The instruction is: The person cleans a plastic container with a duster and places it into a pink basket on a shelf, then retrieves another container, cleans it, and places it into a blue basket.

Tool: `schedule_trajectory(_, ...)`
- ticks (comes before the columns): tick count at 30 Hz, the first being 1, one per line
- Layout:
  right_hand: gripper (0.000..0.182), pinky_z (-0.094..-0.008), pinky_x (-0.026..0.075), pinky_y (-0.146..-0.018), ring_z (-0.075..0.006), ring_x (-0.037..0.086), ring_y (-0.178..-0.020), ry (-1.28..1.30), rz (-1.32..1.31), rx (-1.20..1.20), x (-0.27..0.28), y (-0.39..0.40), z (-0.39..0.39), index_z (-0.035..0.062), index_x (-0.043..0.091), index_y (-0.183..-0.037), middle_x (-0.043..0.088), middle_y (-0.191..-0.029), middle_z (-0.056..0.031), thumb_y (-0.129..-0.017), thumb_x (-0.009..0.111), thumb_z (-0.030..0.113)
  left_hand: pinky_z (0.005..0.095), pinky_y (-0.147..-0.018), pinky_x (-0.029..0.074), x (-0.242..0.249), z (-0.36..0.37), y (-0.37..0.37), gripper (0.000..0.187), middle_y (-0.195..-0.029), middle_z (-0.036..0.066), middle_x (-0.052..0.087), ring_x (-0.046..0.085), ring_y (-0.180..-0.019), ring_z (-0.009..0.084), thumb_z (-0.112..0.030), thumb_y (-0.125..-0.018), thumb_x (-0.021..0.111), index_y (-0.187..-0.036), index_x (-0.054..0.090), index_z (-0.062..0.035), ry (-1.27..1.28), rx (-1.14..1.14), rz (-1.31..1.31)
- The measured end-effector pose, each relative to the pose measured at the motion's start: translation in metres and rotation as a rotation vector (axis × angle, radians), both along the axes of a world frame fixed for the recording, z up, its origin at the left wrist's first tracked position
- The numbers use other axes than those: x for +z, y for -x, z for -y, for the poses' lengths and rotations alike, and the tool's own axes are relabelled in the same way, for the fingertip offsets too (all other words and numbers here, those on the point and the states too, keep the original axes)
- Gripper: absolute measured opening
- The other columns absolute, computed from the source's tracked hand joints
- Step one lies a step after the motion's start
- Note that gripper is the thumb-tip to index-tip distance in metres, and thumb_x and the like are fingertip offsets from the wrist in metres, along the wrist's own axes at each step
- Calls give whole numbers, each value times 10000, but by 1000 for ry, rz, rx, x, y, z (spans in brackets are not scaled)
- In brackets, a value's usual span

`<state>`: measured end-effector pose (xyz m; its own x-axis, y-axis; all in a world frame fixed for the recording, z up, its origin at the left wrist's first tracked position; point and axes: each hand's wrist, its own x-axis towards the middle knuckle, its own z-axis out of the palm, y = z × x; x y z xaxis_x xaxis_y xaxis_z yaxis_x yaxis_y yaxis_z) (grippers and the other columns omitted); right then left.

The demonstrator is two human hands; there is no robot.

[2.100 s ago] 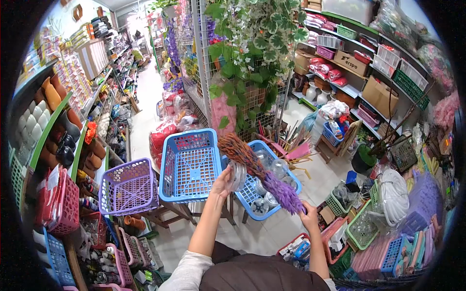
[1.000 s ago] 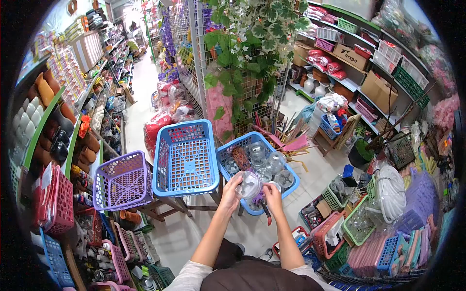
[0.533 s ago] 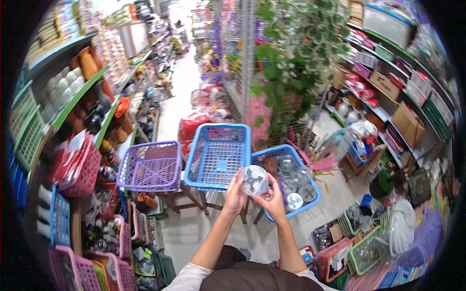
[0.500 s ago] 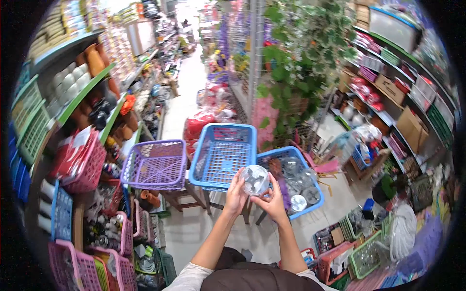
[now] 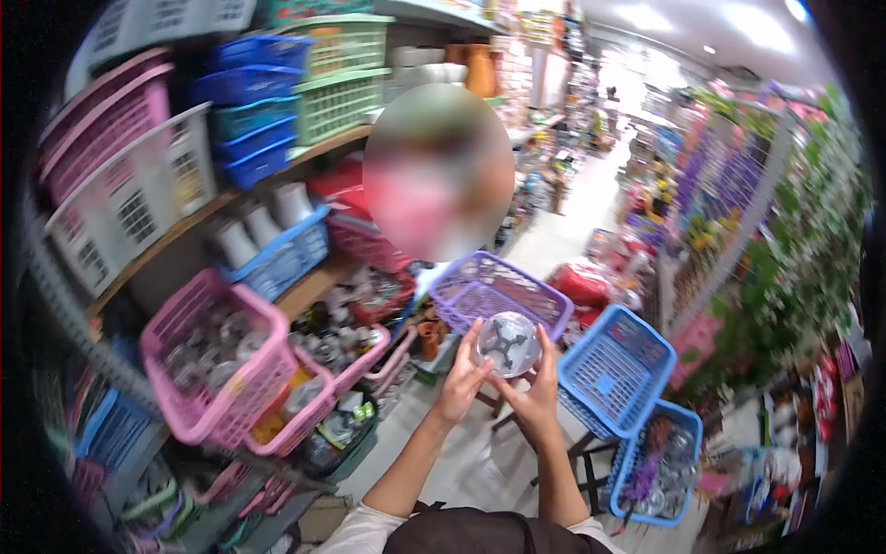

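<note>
A clear round glass vessel (image 5: 509, 344) with a dark pattern showing through it is held up in front of me in both hands. My left hand (image 5: 459, 388) grips its left side, and my right hand (image 5: 535, 392) curls round the right and lower side. Just beyond it lies an empty purple plastic basket (image 5: 551, 297). To the right sits an empty blue basket (image 5: 614, 374). Lower down, a second blue basket (image 5: 694, 466) holds several clear glass pieces and something purple (image 5: 643, 476).
At the left, a pink basket (image 5: 275, 319) full of clear glassware stands by shelves stacked with blue baskets (image 5: 261, 111) and green crates (image 5: 340, 106). Leafy plants (image 5: 784, 268) hang at the right. A bright aisle (image 5: 591, 198) runs away between shelves. One round patch is blurred out.
My view has swung to the left and up, so the purple and blue baskets now sit farther right. Both hands still hold the glass vessel, its surface turned somewhat.
</note>
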<state>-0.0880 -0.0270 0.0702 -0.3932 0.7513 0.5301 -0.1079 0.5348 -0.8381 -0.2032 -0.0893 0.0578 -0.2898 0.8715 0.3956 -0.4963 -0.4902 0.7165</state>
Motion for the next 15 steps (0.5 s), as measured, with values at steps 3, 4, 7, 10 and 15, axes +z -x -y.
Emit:
schedule_trajectory(3, 940, -341, 449, -907, -269, 464, -1154, -155, 64, 107, 12, 61, 16, -16, 270, -1348, 415, -1259, -165, -580, 803, 83, 333, -1096, 76, 21, 48, 47, 756, -1452, 123, 136, 132, -1354, 207, -153, -876, 533, -1423, 30, -17, -12, 260, -197)
schedule_trajectory(4, 939, -356, 399, -953, -287, 462, -1159, -162, 58, 163, 19, 82, 27, -15, 281, -1344, 426, -1257, -179, -575, 804, 113, 333, -1096, 76, 26, 65, 63, 756, -1452, 123, 136, 132, -1354, 207, -153, -876, 533, -1423, 30, -17, -12, 312, -202)
schedule_trajectory(7, 931, -360, 395, -956, -297, 456, -1165, -162, -9, 406, 41, 137, 64, -24, 280, -1342, 424, -1261, -184, -580, 797, 115, 358, -1090, 136, 35, 115, 100, 806, -1441, 130, 165, 196, -1335, 234, -208, -855, 573, -1430, 33, -42, 28, 539, -276)
schedule_trajectory(10, 936, -363, 368, -979, -311, 445, -1175, -354, 16, 531, 54, 185, 95, -16, 273, -1345, 418, -1269, -200, -570, 785, 97, 358, -1078, 187, 46, 167, 124, 793, -1448, 140, 129, 219, -1323, 233, -107, -881, 537, -1427, -36, -67, 82, 684, -304)
schedule_trajectory(15, 921, -332, 430, -915, -263, 469, -1158, -458, 14, 769, 76, 248, 153, 11, 283, -1357, 432, -1278, -185, -569, 760, 48, 377, -1054, 247, 45, 242, 156, 803, -1442, 164, 143, 270, -1295, 257, -108, -874, 558, -1412, -35, -59, 137, 973, -410)
